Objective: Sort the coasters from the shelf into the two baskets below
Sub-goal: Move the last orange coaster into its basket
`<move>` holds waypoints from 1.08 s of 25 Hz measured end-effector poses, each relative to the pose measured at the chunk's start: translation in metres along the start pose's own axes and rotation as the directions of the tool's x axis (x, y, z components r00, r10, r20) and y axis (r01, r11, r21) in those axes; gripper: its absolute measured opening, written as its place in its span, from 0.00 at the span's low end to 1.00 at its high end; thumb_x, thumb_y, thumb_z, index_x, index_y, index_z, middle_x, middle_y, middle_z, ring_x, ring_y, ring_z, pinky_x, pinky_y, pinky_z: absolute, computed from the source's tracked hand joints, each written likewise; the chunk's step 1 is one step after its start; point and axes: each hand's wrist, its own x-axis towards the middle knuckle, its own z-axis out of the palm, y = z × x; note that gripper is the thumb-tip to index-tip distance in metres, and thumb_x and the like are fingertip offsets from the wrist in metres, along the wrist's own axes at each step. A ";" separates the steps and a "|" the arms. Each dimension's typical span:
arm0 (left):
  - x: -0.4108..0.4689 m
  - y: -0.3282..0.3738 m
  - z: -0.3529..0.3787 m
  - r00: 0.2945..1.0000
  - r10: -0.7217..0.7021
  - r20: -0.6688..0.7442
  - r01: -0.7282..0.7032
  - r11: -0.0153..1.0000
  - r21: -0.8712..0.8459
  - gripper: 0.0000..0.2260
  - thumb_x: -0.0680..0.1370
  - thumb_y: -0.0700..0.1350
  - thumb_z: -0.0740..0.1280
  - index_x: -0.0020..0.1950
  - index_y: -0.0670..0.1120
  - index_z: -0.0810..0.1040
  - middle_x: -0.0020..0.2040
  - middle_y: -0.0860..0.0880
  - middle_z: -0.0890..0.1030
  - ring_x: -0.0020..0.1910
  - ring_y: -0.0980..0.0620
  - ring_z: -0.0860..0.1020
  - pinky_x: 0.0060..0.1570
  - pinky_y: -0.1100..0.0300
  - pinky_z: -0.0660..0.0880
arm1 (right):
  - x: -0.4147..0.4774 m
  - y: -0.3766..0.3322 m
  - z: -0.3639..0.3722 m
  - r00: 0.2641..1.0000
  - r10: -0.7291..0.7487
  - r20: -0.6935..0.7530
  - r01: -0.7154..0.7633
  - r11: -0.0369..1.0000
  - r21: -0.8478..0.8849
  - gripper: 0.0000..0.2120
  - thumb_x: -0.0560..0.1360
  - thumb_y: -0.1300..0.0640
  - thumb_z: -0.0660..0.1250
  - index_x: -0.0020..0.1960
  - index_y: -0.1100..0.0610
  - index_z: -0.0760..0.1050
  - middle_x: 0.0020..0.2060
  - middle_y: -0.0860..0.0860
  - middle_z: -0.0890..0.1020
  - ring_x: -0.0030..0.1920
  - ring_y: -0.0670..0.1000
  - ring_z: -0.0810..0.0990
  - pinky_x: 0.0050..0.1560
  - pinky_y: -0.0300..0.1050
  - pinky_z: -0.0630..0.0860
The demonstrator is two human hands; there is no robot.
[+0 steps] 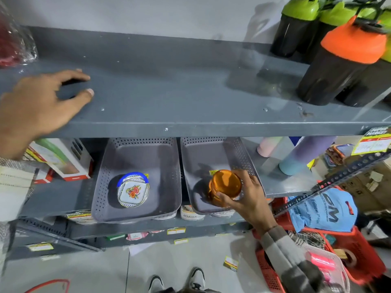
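Two grey perforated baskets stand side by side on the lower shelf. The left basket [167, 166] holds a small stack of coasters: a white one with red flowers [133, 192] on top and a blue-rimmed one under it. My right hand [247, 199] is over the right basket [203, 153], shut on a stack of orange translucent round coasters [225, 185]. My left hand [40, 104] rests on the bare grey upper shelf [169, 89] at its left, fingers curled apart, holding nothing. No coasters show on the upper shelf.
Black shaker bottles with green and orange lids [347, 58] stand at the upper shelf's right end. A plastic-wrapped red item [12, 43] lies at the far left. Boxes [61, 159] sit left of the baskets, pastel bottles [300, 155] to the right. Red crates [347, 246] fill the floor at right.
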 end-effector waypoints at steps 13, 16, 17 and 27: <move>0.005 -0.036 0.019 0.999 0.051 -0.020 -0.051 0.998 -0.039 0.25 0.76 0.73 0.66 0.71 0.68 0.78 0.73 0.71 0.76 0.73 0.60 0.76 0.74 0.47 0.70 | 0.024 0.046 0.047 0.977 0.208 0.045 -0.190 0.949 -0.252 0.39 0.63 0.38 0.80 0.67 0.53 0.70 0.50 0.61 0.84 0.51 0.64 0.82 0.52 0.53 0.77; 0.007 -0.042 0.020 0.999 0.044 -0.029 -0.045 0.998 -0.038 0.25 0.76 0.72 0.67 0.71 0.67 0.78 0.73 0.71 0.75 0.73 0.61 0.75 0.74 0.47 0.70 | 0.021 0.045 0.049 0.976 0.213 0.036 -0.198 0.948 -0.251 0.39 0.63 0.37 0.79 0.67 0.53 0.71 0.53 0.60 0.83 0.57 0.63 0.79 0.58 0.53 0.73; 0.007 -0.043 0.019 0.998 0.046 -0.032 -0.047 0.998 -0.035 0.25 0.77 0.72 0.67 0.71 0.67 0.78 0.73 0.71 0.76 0.73 0.62 0.75 0.74 0.47 0.70 | 0.021 0.045 0.049 0.976 0.216 0.031 -0.202 0.947 -0.251 0.39 0.63 0.37 0.79 0.67 0.53 0.71 0.54 0.59 0.82 0.58 0.62 0.79 0.58 0.53 0.72; 0.009 -0.059 0.030 0.996 0.073 -0.057 -0.071 0.997 0.028 0.25 0.77 0.71 0.67 0.73 0.67 0.78 0.73 0.71 0.75 0.73 0.63 0.75 0.73 0.47 0.70 | 0.021 0.048 0.054 0.980 0.197 0.009 -0.193 0.970 -0.148 0.35 0.65 0.42 0.80 0.65 0.55 0.72 0.52 0.59 0.82 0.54 0.63 0.77 0.55 0.53 0.72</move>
